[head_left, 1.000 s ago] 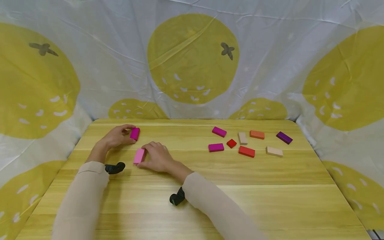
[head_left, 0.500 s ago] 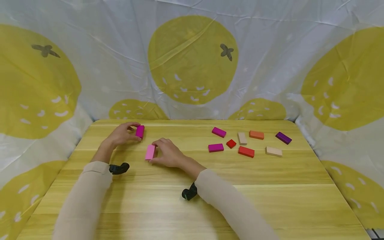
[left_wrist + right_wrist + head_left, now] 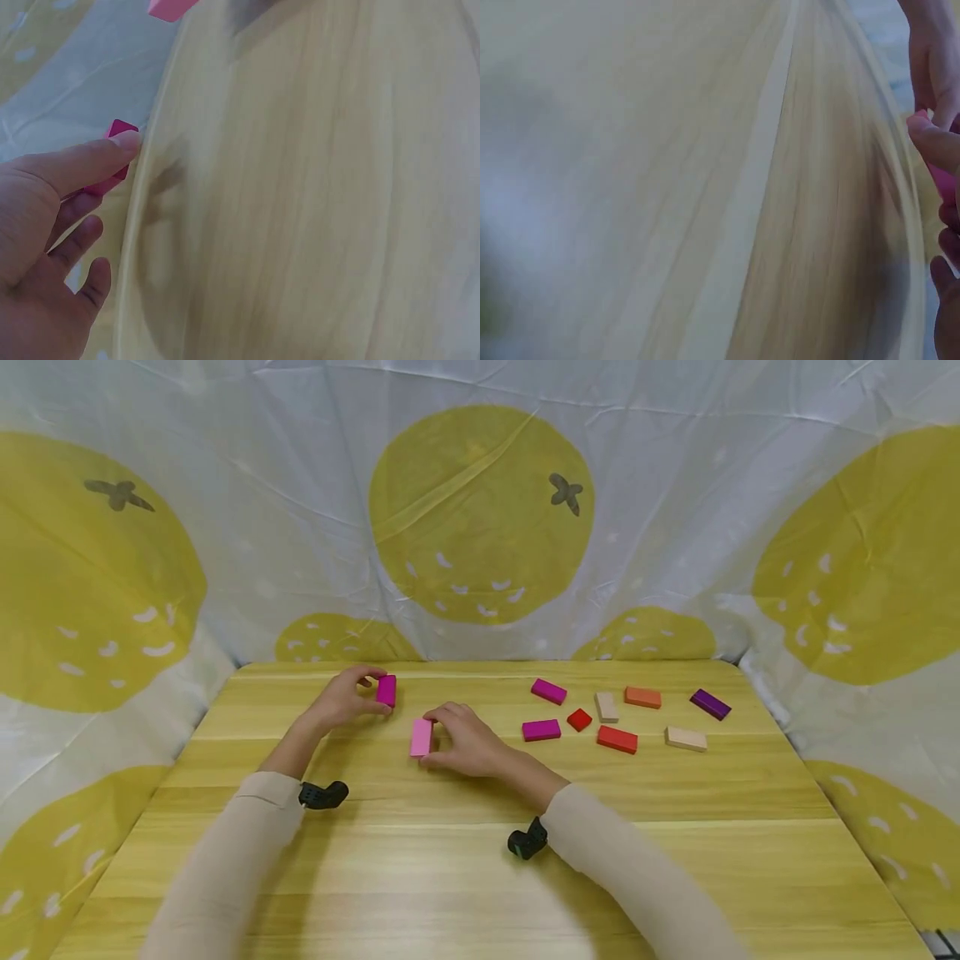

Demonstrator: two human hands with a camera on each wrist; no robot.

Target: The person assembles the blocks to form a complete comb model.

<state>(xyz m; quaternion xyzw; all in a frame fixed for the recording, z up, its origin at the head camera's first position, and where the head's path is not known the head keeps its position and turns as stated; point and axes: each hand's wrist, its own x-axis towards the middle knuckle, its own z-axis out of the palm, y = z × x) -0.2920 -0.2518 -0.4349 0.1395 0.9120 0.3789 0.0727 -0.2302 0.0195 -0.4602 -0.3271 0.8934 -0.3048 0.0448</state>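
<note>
My left hand [image 3: 347, 697] pinches a magenta block [image 3: 386, 691] between thumb and fingers, near the back of the table. In the left wrist view the thumb lies across that magenta block [image 3: 120, 129], hiding much of it. My right hand [image 3: 468, 742] pinches a light pink block [image 3: 422, 737] by its ends, a little nearer and to the right. In the right wrist view this pink block [image 3: 939, 176] shows at the right edge, partly behind the thumb. The two blocks are apart, both with their long sides pointing roughly away from me.
On the right lie two magenta blocks [image 3: 549, 691], a small red piece [image 3: 579, 719], a red block [image 3: 617, 740], an orange block [image 3: 642, 697], a purple block [image 3: 710, 704] and two beige blocks [image 3: 686, 738]. A patterned cloth [image 3: 480, 510] hangs behind the wooden table [image 3: 420, 877].
Both hands have moved to the right, each carrying its block. The pink block has also shifted slightly away from me. The blocks on the right have stayed put.
</note>
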